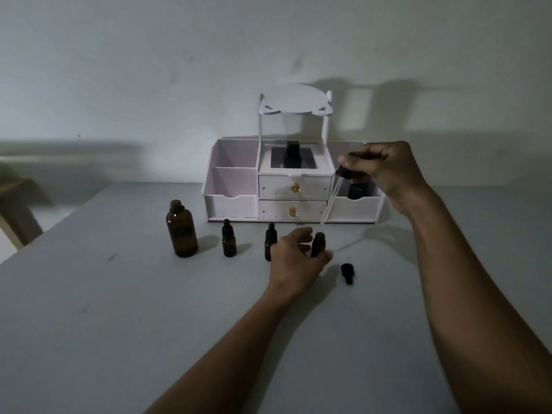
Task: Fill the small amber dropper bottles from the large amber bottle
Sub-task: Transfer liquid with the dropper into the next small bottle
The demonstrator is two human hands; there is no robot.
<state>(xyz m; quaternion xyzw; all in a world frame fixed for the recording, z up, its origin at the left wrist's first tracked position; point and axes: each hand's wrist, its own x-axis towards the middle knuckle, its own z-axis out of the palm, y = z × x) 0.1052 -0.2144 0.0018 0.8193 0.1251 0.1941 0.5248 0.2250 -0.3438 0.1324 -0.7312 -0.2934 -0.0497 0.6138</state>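
Amber dropper bottle point(318, 242) stands between fingers point(305, 234) of left hand point(294, 261).

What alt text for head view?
The right hand holds a dropper above an open small bottle that the left hand grips on a table. To the left stand two capped small bottles and the large amber bottle; a white organizer sits behind.

The near counter point(134, 339) lies open up to the bottle row. The large amber bottle point(181, 231), first small bottle point(229, 239) and second small bottle point(269, 234) stand apart, with gaps between. The left hand point(294, 261) grips the third small bottle point(318, 242), closing that gap. A loose cap point(347, 272) lies just right. The organizer point(294, 189) walls the back, and the dropper point(329, 204) pinched in the right hand point(385, 171) slants before it.
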